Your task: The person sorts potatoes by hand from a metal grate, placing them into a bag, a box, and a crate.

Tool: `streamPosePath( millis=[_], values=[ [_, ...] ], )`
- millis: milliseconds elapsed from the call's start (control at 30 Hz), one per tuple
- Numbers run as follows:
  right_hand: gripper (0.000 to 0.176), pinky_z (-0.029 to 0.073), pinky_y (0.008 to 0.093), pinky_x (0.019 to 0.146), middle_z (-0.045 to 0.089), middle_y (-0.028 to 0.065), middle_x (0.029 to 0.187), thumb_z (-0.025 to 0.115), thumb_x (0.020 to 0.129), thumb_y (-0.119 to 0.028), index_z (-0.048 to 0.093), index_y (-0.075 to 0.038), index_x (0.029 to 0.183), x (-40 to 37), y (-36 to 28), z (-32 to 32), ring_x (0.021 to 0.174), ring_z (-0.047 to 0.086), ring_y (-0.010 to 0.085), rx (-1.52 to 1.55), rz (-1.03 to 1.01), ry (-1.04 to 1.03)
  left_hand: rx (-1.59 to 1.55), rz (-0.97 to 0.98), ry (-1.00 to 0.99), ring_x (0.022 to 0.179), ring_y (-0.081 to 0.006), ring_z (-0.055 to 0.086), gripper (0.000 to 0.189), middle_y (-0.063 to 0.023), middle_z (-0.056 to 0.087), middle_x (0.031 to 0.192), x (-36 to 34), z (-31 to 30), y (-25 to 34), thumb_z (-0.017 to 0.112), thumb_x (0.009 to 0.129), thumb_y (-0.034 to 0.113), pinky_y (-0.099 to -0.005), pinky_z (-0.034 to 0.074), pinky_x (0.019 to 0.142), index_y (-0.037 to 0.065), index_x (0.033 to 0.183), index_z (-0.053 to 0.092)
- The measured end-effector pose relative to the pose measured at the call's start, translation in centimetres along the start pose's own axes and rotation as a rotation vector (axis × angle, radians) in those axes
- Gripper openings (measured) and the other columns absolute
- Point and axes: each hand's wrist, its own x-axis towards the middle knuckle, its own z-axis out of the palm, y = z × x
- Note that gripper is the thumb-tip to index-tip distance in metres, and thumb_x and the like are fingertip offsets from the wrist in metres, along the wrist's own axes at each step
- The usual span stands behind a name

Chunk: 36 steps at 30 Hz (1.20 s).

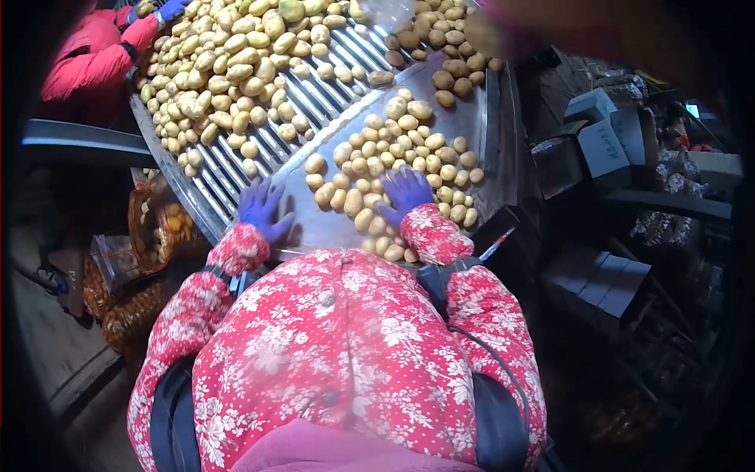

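Note:
Both of my hands wear purple gloves. My left hand is spread, palm down, where the roller bars meet the metal plate, with no potato in it. My right hand lies with fingers apart on the near part of a potato pile on the plate; it touches potatoes and grips none that I can see. What lies under its palm is hidden. A larger heap of potatoes covers the rollers ahead and to the left.
A co-worker's red sleeve and gloved hand are at the upper left. More potatoes lie at the plate's far right. Filled net bags stand at left, cardboard boxes at right. A blurred shape crosses the upper right.

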Motion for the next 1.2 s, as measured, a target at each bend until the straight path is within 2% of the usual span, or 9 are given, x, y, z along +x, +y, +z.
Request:
streamPosePath(
  millis=[100, 333, 400, 667, 700, 767, 933, 1067, 1200],
  values=[
    [0.019, 0.048, 0.0447, 0.068, 0.065, 0.0094, 0.078, 0.062, 0.081, -0.027, 0.068, -0.009, 0.081, 4.3, -1.4, -5.4, 0.076, 0.063, 0.0301, -0.370, -0.027, -0.003, -0.148, -0.161, 0.014, 0.131, -0.0426, 0.039, 0.074, -0.0238, 0.044, 0.140, -3.3, 2.9, -2.9, 0.070, 0.078, 0.043, -0.0511, 0.029, 0.110, 0.008, 0.138, 0.047],
    [0.042, 0.046, 0.0423, 0.093, 0.062, 0.0177, 0.118, 0.063, 0.082, -0.026, 0.060, -0.007, 0.119, 15.7, 6.1, -6.6, 0.110, 0.058, 0.0319, -0.217, 0.171, 0.166, -0.469, -0.240, 0.224, 0.123, -0.0325, 0.050, 0.056, -0.0176, 0.052, 0.133, -2.0, 2.3, -1.1, 0.069, 0.084, 0.032, -0.0445, 0.038, 0.104, 0.006, 0.131, 0.054],
    [0.040, 0.047, 0.0408, 0.092, 0.062, 0.0176, 0.118, 0.059, 0.085, -0.028, 0.060, -0.007, 0.119, 16.0, 5.9, -6.6, 0.110, 0.058, 0.0300, -0.153, 0.232, 0.081, -1.086, -0.486, -0.006, 0.111, -0.0179, 0.056, 0.048, -0.0090, 0.058, 0.124, -1.1, 0.8, 0.7, 0.062, 0.093, 0.032, -0.0325, 0.047, 0.094, 0.007, 0.133, 0.054],
    [0.040, 0.050, 0.0349, 0.086, 0.061, 0.0168, 0.118, 0.044, 0.098, -0.036, 0.058, -0.005, 0.119, 11.4, -0.7, -3.3, 0.110, 0.059, 0.0226, 0.553, 0.635, -0.332, -2.781, -0.440, -0.375, 0.115, -0.0293, 0.055, 0.052, -0.0139, 0.054, 0.130, 2.6, -3.4, 7.6, 0.047, 0.098, 0.046, -0.0481, 0.048, 0.093, 0.012, 0.136, 0.049],
    [0.039, 0.048, 0.0355, 0.089, 0.061, 0.0161, 0.118, 0.048, 0.097, -0.035, 0.059, -0.005, 0.119, 11.9, -6.6, -6.4, 0.111, 0.058, 0.0231, 0.291, 0.538, -0.286, -2.737, -0.692, -0.268, 0.108, -0.0281, 0.057, 0.042, -0.0132, 0.055, 0.127, 2.8, -5.5, 9.3, 0.047, 0.099, 0.037, -0.0445, 0.048, 0.092, 0.012, 0.132, 0.052],
    [0.038, 0.047, 0.0356, 0.091, 0.060, 0.0159, 0.119, 0.050, 0.095, -0.032, 0.058, -0.004, 0.120, 11.8, -6.1, -6.6, 0.111, 0.058, 0.0235, 0.177, 0.371, -0.218, -2.818, -0.278, -0.503, 0.101, -0.0262, 0.057, 0.041, -0.0119, 0.056, 0.125, 2.0, 1.2, 6.8, 0.051, 0.098, 0.033, -0.0425, 0.049, 0.092, 0.009, 0.132, 0.053],
    [0.038, 0.046, 0.0358, 0.094, 0.058, 0.0153, 0.121, 0.058, 0.091, -0.026, 0.057, -0.003, 0.122, 15.5, 0.2, -5.3, 0.111, 0.058, 0.0246, -0.207, 0.117, -0.020, -1.910, -0.552, -0.180, 0.079, -0.0176, 0.055, 0.046, -0.0108, 0.057, 0.123, 0.6, -5.3, 8.9, 0.061, 0.091, 0.017, -0.0325, 0.049, 0.074, 0.003, 0.133, 0.050],
    [0.041, 0.044, 0.0360, 0.097, 0.057, 0.0148, 0.123, 0.064, 0.088, -0.021, 0.056, -0.002, 0.124, 14.8, 0.6, -1.7, 0.111, 0.058, 0.0254, -0.016, 0.051, 0.030, -3.027, -0.223, -0.472, 0.119, -0.0290, 0.053, 0.062, -0.0145, 0.040, 0.147, 0.2, 0.6, 4.0, 0.050, 0.091, 0.009, -0.0374, 0.049, 0.087, 0.019, 0.149, 0.030],
    [0.046, 0.042, 0.0362, 0.099, 0.055, 0.0143, 0.125, 0.070, 0.084, -0.016, 0.055, -0.001, 0.126, 9.6, -4.4, 4.0, 0.110, 0.058, 0.0262, 0.502, -0.071, -0.016, -2.978, -0.436, -0.206, 0.140, -0.0400, 0.029, 0.061, -0.0185, 0.029, 0.153, -0.8, -2.4, 4.9, 0.049, 0.089, 0.018, -0.0600, 0.030, 0.108, 0.020, 0.148, 0.033]
  ],
)
